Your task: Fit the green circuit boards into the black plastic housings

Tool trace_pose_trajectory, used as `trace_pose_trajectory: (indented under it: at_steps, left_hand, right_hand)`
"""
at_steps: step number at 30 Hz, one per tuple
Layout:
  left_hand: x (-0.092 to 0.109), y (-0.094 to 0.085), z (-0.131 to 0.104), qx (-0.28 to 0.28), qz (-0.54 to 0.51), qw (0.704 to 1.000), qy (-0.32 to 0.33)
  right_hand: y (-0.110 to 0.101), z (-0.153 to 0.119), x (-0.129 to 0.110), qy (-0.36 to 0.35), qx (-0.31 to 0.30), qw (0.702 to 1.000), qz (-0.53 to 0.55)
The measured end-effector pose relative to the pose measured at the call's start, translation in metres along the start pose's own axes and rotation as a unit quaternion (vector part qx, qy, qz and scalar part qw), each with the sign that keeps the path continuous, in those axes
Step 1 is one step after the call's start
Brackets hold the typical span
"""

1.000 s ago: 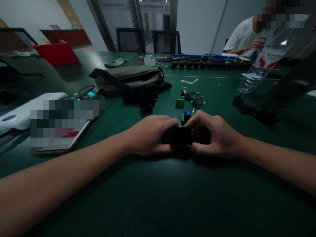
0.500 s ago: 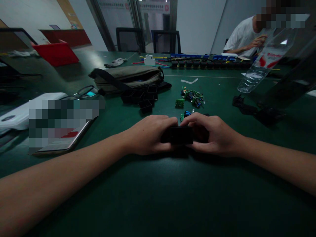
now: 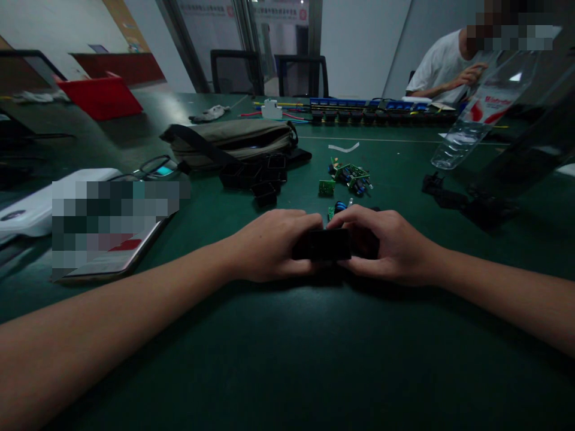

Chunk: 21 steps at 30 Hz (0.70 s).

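My left hand [image 3: 278, 245] and my right hand [image 3: 389, 242] are closed on a small black rectangular box [image 3: 331, 244], one at each end, low over the green tabletop. Thumbs press its near lower edge while the fingers curl over the top and far side. Its dark face is towards me, so no detail shows on it. Just beyond my fingers lies a partly hidden green circuit board with blue parts [image 3: 344, 207]. Farther off are a small green board [image 3: 326, 188] and a pile of circuit boards [image 3: 353, 176].
Several black open boxes [image 3: 256, 176] lie by a grey-green bag [image 3: 233, 140]. Left are a phone-like slab [image 3: 112, 245], glasses [image 3: 157, 167] and a white device [image 3: 67, 191]. Right are a plastic bottle [image 3: 489, 114] and black parts [image 3: 471, 200]. A person [image 3: 444, 66] sits across the table.
Almost nothing differs. Both hands keep the same hold on the black box, and the whole view has shifted very slightly.
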<state>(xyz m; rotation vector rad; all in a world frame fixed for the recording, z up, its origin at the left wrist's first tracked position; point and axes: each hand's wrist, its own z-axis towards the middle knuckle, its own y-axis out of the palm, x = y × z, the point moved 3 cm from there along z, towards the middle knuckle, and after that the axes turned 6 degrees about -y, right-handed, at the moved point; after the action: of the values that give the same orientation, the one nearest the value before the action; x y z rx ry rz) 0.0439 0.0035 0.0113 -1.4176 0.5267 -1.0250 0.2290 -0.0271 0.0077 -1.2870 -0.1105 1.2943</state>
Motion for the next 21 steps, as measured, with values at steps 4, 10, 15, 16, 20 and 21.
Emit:
trace_pose_trajectory:
  at_steps: [4, 10, 15, 16, 20, 21]
  left_hand:
    - [0.0002, -0.0004, -0.0001, 0.002, -0.004, 1.0, 0.002]
    - [-0.0002, -0.0001, -0.0013, 0.0, -0.003, 1.0, 0.002]
    - [-0.0001, 0.0004, -0.0006, -0.002, -0.004, 1.0, -0.005]
    - [0.0, 0.0004, -0.0005, -0.002, -0.006, 1.0, -0.003]
    - [-0.0001, 0.0, -0.0007, 0.004, -0.012, 1.0, 0.005]
    - [-0.0002, -0.0001, -0.0008, 0.004, -0.012, 1.0, 0.005]
  right_hand:
    - [-0.0001, 0.0003, -0.0006, 0.006, -0.001, 1.0, -0.001]
    - [0.0004, -0.0004, 0.0002, 0.0, 0.0, 1.0, 0.0]
    - [0.0009, -0.0006, 0.0011, 0.004, 0.001, 1.0, -0.001]
    - [0.0008, -0.0005, 0.0011, 0.007, 0.001, 1.0, -0.001]
    - [0.0003, 0.0002, 0.0002, 0.012, -0.004, 1.0, -0.011]
    - [0.0002, 0.0003, -0.0001, 0.009, -0.005, 1.0, -0.015]
